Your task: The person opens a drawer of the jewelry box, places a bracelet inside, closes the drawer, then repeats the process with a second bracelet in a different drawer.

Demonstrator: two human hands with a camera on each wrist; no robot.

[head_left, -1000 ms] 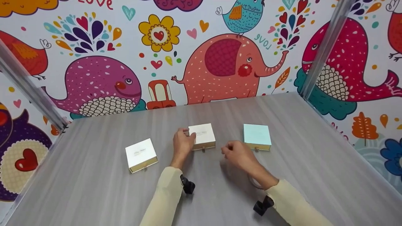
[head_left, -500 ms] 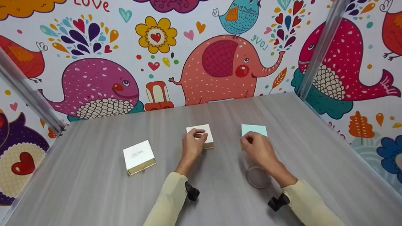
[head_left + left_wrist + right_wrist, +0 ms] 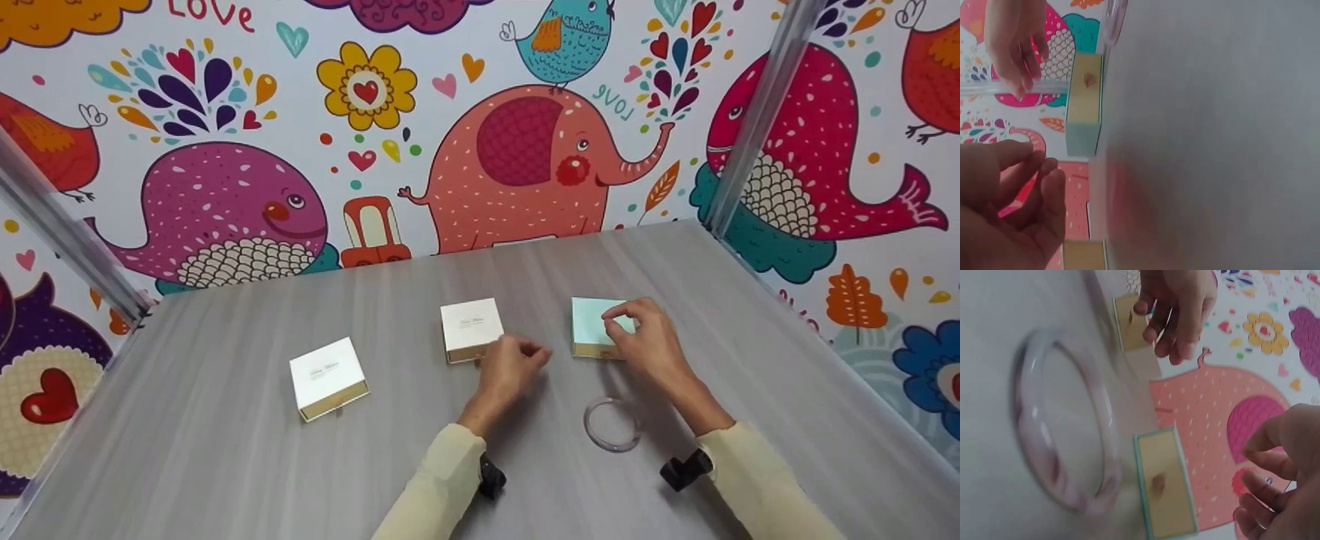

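Note:
My left hand (image 3: 504, 375) hovers just in front of the middle white box (image 3: 471, 324), fingers loosely bent and holding nothing. Over the right side of the mint-green box (image 3: 589, 321) is my right hand (image 3: 658, 349), its fingers relaxed with nothing between them. In the right wrist view the mint box (image 3: 1165, 486) shows a gold-coloured front with a small pull tab. A pale bangle (image 3: 1032, 413), whitish with purple-brown streaks, lies flat on the table between my forearms; the head view shows this bangle (image 3: 616, 448) in front of the mint box.
A second white box (image 3: 330, 373) sits turned at an angle on the left, gold side facing me. The grey wood-patterned table (image 3: 187, 420) is bounded by panels printed with cartoon animals (image 3: 517, 165). Metal posts (image 3: 765, 112) stand at the back corners.
The bangle, earlier mostly hidden under my right forearm, now lies in full view. My right hand has moved right, over the mint box; my left hand has moved right and nearer, uncovering the middle box.

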